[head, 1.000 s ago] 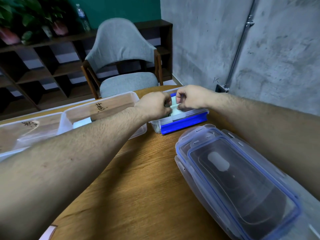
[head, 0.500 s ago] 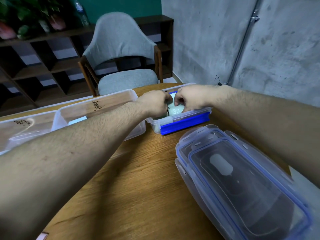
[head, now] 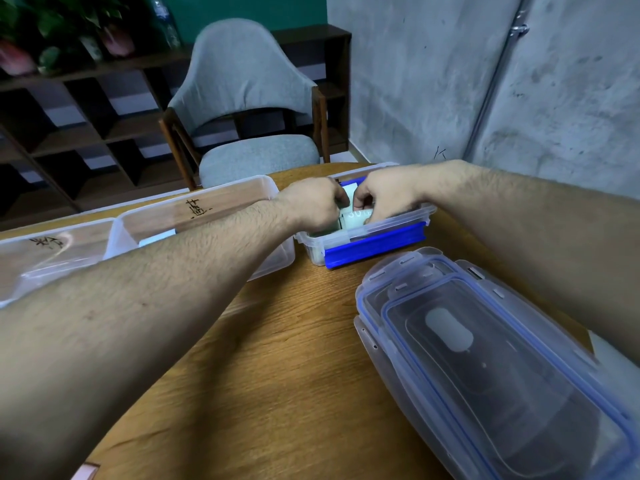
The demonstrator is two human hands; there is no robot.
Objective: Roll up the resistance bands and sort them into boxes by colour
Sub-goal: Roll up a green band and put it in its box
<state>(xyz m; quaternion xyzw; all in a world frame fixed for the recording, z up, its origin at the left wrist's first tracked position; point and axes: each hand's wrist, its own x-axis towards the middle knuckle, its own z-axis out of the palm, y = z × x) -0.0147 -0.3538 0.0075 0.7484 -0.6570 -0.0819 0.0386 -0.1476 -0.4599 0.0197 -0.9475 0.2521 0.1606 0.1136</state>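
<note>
My left hand and right hand curl round a pale green rolled rubber band, pinching it low inside the small clear plastic box with blue clasp on the grainy wooden table. Stacked clear lids lie near right; two long clear tubs crowd left

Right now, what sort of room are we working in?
Probably an office or studio corner: a wooden table, a grey upholstered chair, dark open shelving with plants, and a bare concrete wall.
</note>
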